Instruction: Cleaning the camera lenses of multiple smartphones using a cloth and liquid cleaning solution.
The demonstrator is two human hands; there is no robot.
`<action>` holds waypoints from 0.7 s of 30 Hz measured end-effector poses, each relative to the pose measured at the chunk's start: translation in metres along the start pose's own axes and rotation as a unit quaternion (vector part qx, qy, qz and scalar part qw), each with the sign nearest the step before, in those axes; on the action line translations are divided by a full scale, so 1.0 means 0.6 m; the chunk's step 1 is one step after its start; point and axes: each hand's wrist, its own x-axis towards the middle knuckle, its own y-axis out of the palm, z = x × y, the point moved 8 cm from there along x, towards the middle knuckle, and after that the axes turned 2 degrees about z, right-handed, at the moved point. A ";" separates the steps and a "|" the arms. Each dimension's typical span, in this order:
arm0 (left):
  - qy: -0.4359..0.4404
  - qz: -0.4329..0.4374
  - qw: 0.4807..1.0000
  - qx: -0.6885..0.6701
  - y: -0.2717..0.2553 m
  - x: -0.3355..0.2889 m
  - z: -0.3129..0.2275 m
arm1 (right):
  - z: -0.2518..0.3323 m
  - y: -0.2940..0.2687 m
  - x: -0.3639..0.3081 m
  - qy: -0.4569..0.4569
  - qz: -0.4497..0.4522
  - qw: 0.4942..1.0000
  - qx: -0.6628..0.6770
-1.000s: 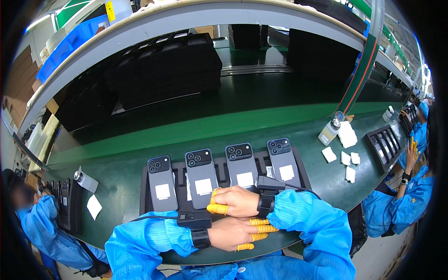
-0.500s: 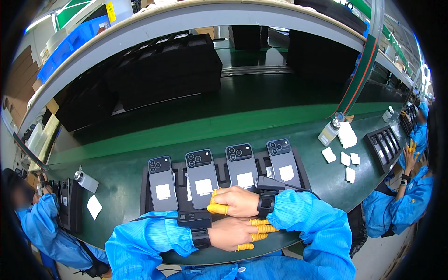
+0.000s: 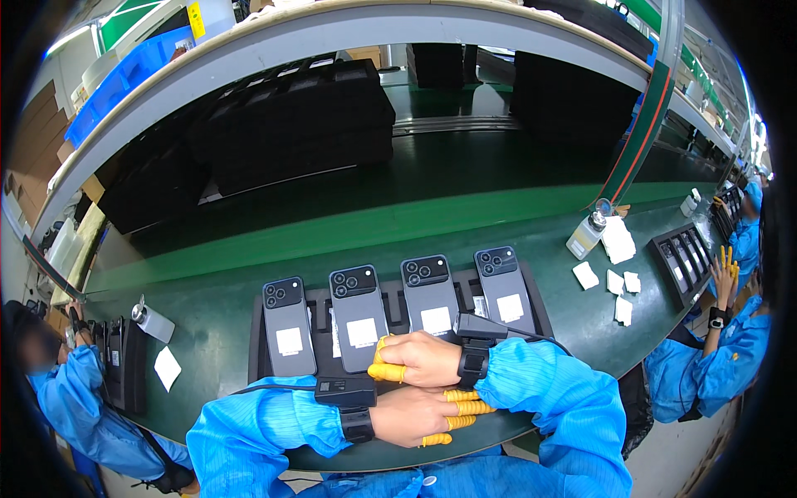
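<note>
Right hand loosely fisted, left hand stretched out flat, both seemingly empty — four phones already lie on the black tray, what's left I can't tell.

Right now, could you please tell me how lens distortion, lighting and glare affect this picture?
In the head view, the shelf edge bows and the picture's rim goes black; the head view leaves the black stacks in deep shadow; it also shows the phones, left hand and right hand clearly lit, with the far-right lights washed out.
</note>
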 end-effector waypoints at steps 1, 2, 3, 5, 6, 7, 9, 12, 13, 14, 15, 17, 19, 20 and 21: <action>-0.008 0.009 1.000 -0.004 0.004 0.000 0.002 | 0.001 -0.001 0.000 0.005 0.003 1.000 0.000; -0.016 0.019 1.000 -0.008 0.007 -0.001 0.005 | 0.001 -0.001 0.000 0.009 0.006 1.000 0.000; -0.017 0.018 1.000 -0.008 0.007 -0.001 0.005 | 0.003 -0.002 0.001 0.009 0.006 1.000 0.000; -0.032 0.056 0.998 0.013 0.014 -0.001 0.007 | 0.003 -0.002 0.001 0.016 0.007 1.000 0.004; -0.031 0.056 0.998 0.013 0.010 0.000 0.006 | 0.002 -0.002 0.001 0.016 0.007 1.000 0.004; -0.026 0.078 0.996 0.044 0.008 0.001 0.004 | 0.002 -0.002 0.001 0.015 0.007 1.000 0.005; -0.019 0.100 0.992 0.075 0.008 0.001 -0.001 | 0.000 -0.001 0.000 0.013 0.007 1.000 0.006; -0.012 0.029 0.999 0.034 -0.010 0.001 -0.006 | -0.001 0.001 0.000 0.002 0.006 1.000 -0.004; -0.022 0.045 0.998 0.032 -0.003 0.000 -0.002 | -0.001 0.002 0.000 0.003 0.007 1.000 -0.005; -0.033 0.061 0.997 0.031 0.003 -0.001 0.001 | -0.002 0.002 0.000 0.003 0.008 1.000 -0.007; -0.033 0.061 0.997 0.031 0.003 -0.001 0.001 | -0.001 0.002 0.000 0.003 0.008 1.000 -0.007; -0.013 0.021 0.999 0.034 -0.008 -0.001 -0.005 | -0.001 0.000 0.000 0.009 0.008 1.000 -0.002; -0.029 0.061 0.997 0.029 -0.001 0.002 0.000 | -0.003 0.001 0.000 0.007 0.008 1.000 -0.010; -0.045 0.100 0.994 0.024 0.007 0.002 0.004 | -0.003 0.002 0.000 0.004 0.008 1.000 -0.018; -0.045 0.100 0.994 0.024 0.012 0.000 0.007 | -0.003 0.002 0.000 0.004 0.008 1.000 -0.018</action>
